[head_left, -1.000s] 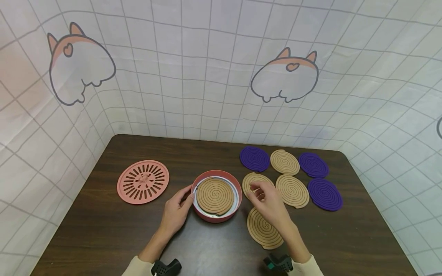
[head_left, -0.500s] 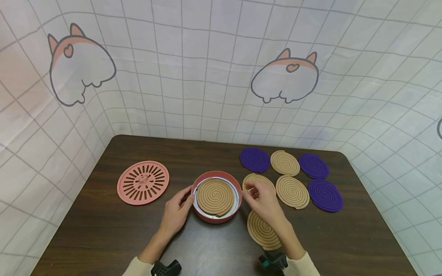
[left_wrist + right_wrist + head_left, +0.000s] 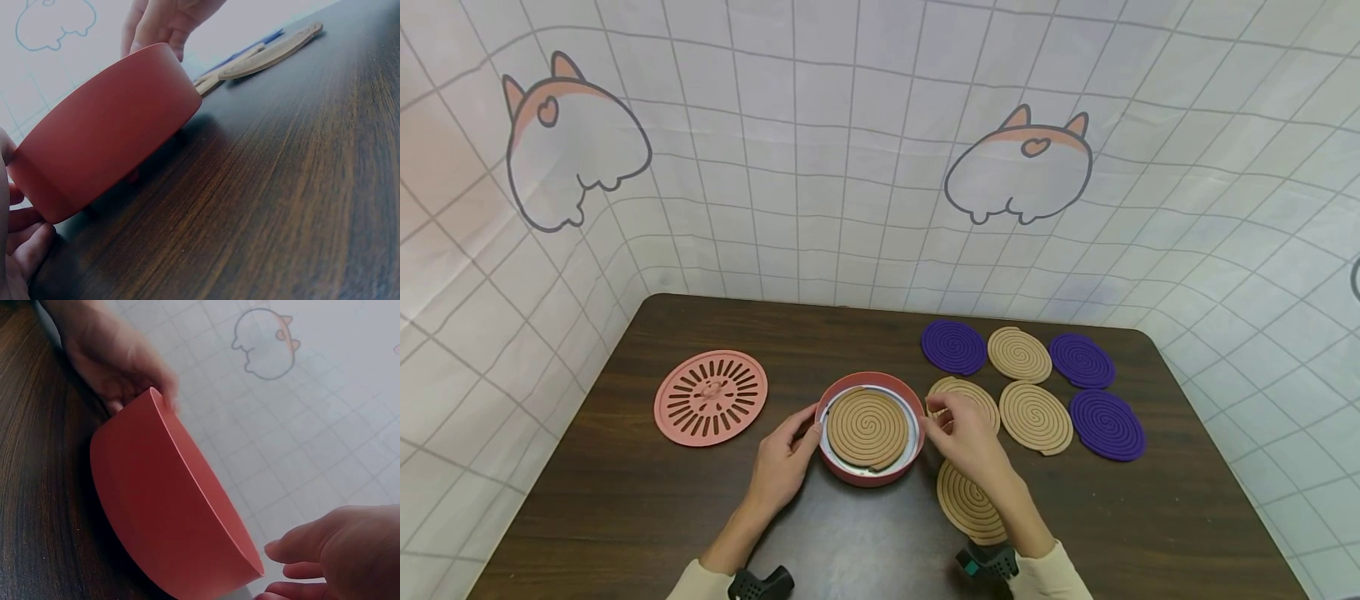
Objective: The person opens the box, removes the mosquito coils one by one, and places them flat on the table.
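A round red mosquito coil holder (image 3: 868, 481) stands on the table with a tan mosquito coil (image 3: 867, 427) lying inside it, on a white liner. My left hand (image 3: 782, 460) grips its left wall, thumb over the rim and fingers against the outside. At the right rim is my right hand (image 3: 967, 440), fingers loosely bent, holding nothing that I can see. In the right wrist view its thumb (image 3: 294, 544) comes close to the holder wall (image 3: 165, 500); contact is hard to tell. Another tan coil (image 3: 967, 504) lies partly under the right forearm.
To the left lies the holder's pink slotted lid (image 3: 711, 397). Several tan coils (image 3: 1036, 417) and purple coils (image 3: 1107, 425) are spread flat at the right and back right. A white gridded curtain (image 3: 850, 167) hangs behind the dark wooden table (image 3: 602, 508).
My right hand has shifted left, from above the tan coils to the holder's right rim. The left hand, the holder and the coil in it have stayed in place.
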Motion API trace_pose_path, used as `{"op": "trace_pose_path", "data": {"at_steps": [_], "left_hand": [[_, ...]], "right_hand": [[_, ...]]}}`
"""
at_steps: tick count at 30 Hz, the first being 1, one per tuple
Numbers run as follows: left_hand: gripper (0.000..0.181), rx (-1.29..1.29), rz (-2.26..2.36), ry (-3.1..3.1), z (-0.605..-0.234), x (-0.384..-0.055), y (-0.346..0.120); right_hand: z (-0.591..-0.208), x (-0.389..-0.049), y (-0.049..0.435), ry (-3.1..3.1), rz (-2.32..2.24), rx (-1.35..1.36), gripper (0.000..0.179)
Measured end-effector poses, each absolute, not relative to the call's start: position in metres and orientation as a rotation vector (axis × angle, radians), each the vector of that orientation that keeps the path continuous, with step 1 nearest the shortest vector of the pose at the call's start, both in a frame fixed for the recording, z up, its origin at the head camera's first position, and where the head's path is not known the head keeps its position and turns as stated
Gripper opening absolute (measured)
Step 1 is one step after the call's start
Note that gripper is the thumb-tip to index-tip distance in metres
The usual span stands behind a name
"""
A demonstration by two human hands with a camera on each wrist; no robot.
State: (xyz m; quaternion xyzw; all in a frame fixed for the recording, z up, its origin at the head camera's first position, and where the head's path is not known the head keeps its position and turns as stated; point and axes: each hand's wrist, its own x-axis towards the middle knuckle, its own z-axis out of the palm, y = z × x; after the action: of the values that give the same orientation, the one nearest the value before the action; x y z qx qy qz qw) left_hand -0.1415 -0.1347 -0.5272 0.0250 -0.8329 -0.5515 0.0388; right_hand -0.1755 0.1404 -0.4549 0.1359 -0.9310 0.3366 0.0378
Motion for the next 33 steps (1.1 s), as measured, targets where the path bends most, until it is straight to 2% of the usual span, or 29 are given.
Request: {"op": "trace_pose_path", "data": {"at_steps": [24,33], "left_hand": [[0.039,0.086,-1.679,-2.561,-0.528,-0.14,-0.134],[0.04,0.077,-1.686,-2.547,-0.529,-0.141,-0.134]], "right_hand": [[-0.46,-0.179,0.135,-2.997,0.986,0.338,0.03],[-0.458,-0.181,0.13,-2.857,0.97,0.426,0.03]]}}
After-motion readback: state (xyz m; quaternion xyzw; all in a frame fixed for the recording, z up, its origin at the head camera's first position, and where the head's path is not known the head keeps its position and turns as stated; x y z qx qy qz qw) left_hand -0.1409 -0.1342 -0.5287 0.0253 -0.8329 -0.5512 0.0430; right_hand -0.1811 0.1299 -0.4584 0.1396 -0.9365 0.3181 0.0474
